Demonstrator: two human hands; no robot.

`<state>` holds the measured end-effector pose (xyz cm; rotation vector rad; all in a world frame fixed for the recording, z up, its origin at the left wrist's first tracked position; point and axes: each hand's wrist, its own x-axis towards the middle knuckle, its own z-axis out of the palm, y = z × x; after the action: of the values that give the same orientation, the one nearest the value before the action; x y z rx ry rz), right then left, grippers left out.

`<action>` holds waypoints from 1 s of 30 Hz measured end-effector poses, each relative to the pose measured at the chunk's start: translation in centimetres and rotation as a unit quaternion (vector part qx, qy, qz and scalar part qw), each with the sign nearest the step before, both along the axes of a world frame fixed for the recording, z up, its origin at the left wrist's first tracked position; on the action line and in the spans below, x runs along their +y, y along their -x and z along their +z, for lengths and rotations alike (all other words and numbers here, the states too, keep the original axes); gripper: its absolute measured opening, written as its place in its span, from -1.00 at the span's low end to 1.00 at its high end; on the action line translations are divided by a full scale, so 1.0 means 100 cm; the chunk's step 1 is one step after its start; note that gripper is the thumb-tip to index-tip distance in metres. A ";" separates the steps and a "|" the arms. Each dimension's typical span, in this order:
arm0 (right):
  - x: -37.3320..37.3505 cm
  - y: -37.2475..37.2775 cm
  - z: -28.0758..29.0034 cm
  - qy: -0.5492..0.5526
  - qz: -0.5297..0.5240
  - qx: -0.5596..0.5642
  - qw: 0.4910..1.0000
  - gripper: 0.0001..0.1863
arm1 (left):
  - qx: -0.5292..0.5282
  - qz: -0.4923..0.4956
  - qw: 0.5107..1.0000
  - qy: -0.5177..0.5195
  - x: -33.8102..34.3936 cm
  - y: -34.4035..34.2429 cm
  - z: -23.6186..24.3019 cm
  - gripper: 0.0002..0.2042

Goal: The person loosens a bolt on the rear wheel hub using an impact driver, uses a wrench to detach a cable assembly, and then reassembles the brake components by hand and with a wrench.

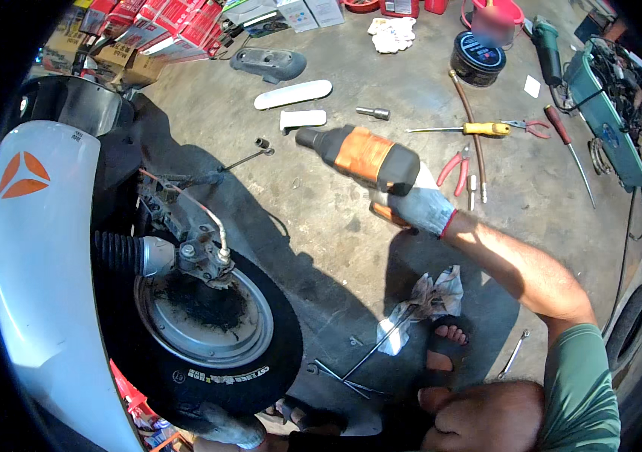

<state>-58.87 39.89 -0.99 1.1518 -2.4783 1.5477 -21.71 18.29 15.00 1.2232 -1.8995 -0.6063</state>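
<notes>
My gloved right hand [421, 209] grips a black and orange cordless impact wrench [361, 157], held above the floor with its nose pointing left. My gloved left hand [227, 428] is low in the view against the bottom of the black tyre [274, 360]; its fingers are not clear. The wheel's silver rim [262, 316] and a bolted suspension fitting [200, 258] sit beside the scooter's white mudguard [41, 264]. A short socket [262, 143] and a thin bar [238, 160] lie left of the wrench's nose.
Screwdrivers [500, 129], pliers [456, 167], a hose [468, 102], white parts [293, 93] and a dark tub [477, 60] lie on the concrete. A teal crate [588, 105] and tyres [629, 324] line the right; boxes [144, 30] stand behind. Wrenches [343, 377] and a rag [437, 294] lie near my feet.
</notes>
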 end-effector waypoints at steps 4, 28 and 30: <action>0.015 0.032 0.015 0.118 -0.067 -0.073 0.988 -0.67 | -0.008 -0.062 0.995 0.075 0.012 0.019 0.014 -0.49; 0.079 -0.061 0.021 -0.038 0.076 -0.078 0.993 -0.60 | -0.175 -0.061 0.962 0.200 -0.036 -0.031 -0.002 -0.46; 0.087 -0.097 0.041 -0.069 0.125 -0.071 0.987 -0.70 | -0.153 -0.108 0.977 0.102 -0.019 -0.038 0.018 -0.51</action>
<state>-49.19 48.55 3.10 1.4749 -2.6573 1.5867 -17.92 16.35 16.80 1.0306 -2.3110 -0.3344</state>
